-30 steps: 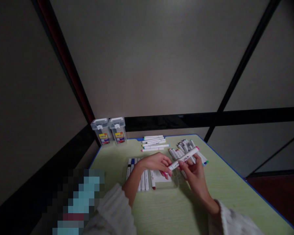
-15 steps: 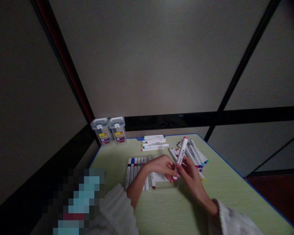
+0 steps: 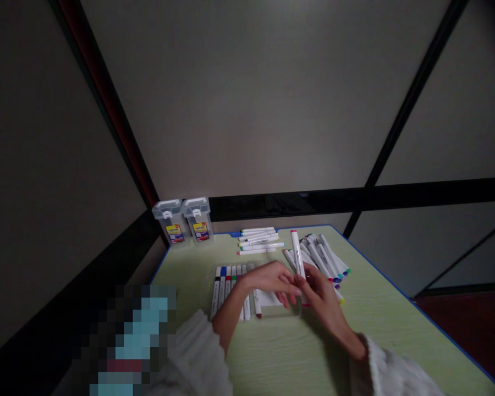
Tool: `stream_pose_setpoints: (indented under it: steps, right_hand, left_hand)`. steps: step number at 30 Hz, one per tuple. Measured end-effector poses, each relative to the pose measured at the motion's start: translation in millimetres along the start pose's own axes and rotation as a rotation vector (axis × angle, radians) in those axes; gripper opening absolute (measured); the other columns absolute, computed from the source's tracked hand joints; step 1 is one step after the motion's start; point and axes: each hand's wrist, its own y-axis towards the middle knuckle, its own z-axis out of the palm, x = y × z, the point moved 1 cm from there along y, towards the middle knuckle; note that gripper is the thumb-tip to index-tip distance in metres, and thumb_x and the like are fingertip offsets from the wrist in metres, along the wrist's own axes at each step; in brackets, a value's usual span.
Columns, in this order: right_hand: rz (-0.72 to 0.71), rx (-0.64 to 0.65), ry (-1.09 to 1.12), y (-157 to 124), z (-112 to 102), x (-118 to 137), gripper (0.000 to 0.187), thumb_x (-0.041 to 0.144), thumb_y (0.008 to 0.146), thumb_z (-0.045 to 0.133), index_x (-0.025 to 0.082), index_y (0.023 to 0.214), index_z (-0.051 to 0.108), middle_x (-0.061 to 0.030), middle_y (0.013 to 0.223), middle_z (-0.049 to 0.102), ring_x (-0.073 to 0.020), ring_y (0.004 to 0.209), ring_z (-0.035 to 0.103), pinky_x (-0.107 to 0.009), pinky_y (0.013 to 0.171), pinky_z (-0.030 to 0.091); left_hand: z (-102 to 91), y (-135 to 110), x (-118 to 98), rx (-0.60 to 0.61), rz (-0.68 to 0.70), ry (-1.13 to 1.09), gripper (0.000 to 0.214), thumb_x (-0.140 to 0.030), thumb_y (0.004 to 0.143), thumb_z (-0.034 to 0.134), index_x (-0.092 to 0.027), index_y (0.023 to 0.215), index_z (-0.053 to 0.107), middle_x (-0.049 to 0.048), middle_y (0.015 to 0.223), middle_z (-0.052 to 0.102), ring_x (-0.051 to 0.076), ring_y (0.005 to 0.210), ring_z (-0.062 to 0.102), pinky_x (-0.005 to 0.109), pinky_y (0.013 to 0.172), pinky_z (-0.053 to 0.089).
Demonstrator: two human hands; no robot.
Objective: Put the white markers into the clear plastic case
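A white marker with pink ends [image 3: 297, 256] stands nearly upright in my right hand [image 3: 324, 294], pinched between thumb and fingers. Just left of it, my left hand [image 3: 272, 278] hangs over a clear plastic case [image 3: 278, 315], its fingers loosely bent and apart, with nothing in them. The left fingertips are close to the marker's lower part; whether they touch it I cannot tell. Several white markers [image 3: 216, 294] with coloured bands lie side by side in the case. My left hand and forearm hide part of that row. One marker with a dark red end [image 3: 257, 302] lies right of my wrist.
Loose markers [image 3: 324, 258] are heaped on the right of the table [image 3: 272, 357], and another group [image 3: 259, 240] lies at the back. Two lidded clear boxes with yellow labels [image 3: 173, 225] stand at the back left, near the wall [image 3: 251, 110].
The marker has tipped from leaning right to leaning slightly left, its top moving left. My left fingers have let go of its lower end; my right hand still holds it.
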Motion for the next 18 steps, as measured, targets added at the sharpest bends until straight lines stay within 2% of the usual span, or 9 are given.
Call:
stream_pose_setpoints:
  steps: [9,14,18]
  right_hand:
    - [-0.025,0.121,-0.347,1.8,-6.5,-4.5,0.038,0.037,0.083,0.039,0.011,0.105,0.055,-0.0004,0.060,0.057,-0.0145,0.050,0.048,-0.024,0.048,0.036]
    - [0.013,0.131,-0.550,3.9,-13.5,-10.7,0.045,0.042,0.083,0.035,0.010,0.108,0.054,-0.0016,0.057,0.057,-0.0167,0.049,0.051,-0.025,0.047,0.034]
    - [0.061,0.125,-0.714,6.1,-20.2,-11.8,0.043,0.042,0.083,0.034,0.013,0.107,0.054,-0.0031,0.059,0.060,-0.0183,0.051,0.055,-0.025,0.047,0.033]
  left_hand:
    - [-16.9,-7.6,1.6,-0.121,0.007,0.024,0.052,-0.054,0.050,0.067,-0.013,0.081,0.057,-0.0003,0.061,0.061,0.010,0.047,0.058,0.023,0.051,0.043]
    - [-22.3,-14.0,0.2,-0.154,-0.004,0.055,0.052,-0.053,0.055,0.065,-0.013,0.087,0.056,0.0006,0.063,0.061,0.010,0.048,0.058,0.023,0.051,0.042]
    - [-28.8,-17.6,1.5,-0.197,-0.007,0.064,0.056,-0.055,0.054,0.064,-0.012,0.088,0.055,0.0015,0.064,0.061,0.010,0.048,0.058,0.023,0.051,0.042]
